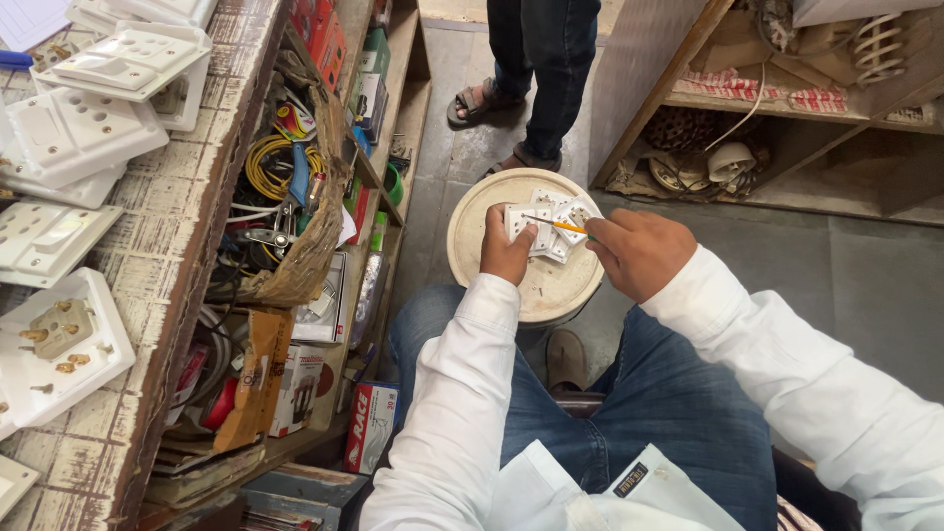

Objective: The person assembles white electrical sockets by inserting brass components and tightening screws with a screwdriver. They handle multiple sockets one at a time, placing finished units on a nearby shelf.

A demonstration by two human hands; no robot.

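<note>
- White sleeves framed the near view, with blue denim knees below; the person sat facing a round cream stool top just beyond the knees.
- Over that stool, the left hand gripped a white switch plate, its fingers curled shut around the plate's left edge and holding it above the stool rather than resting it there.
- The right hand pinched a thin yellow-handled screwdriver, fingers closed tight on the handle, the tip laid across the plate's back among its fittings.
- Judged from this, the step in hand was working a screw or terminal on the plate's back; the next move would call for keeping the tip seated and the plate steady while turning.
- To the left, a worn wooden counter carried more white switch plates, one lying back-up with brass terminals showing.
- Shelves beside it held a basket of tools and yellow wire and small boxes.
- Farthest off, another person's sandalled feet stood on the grey floor.
</note>
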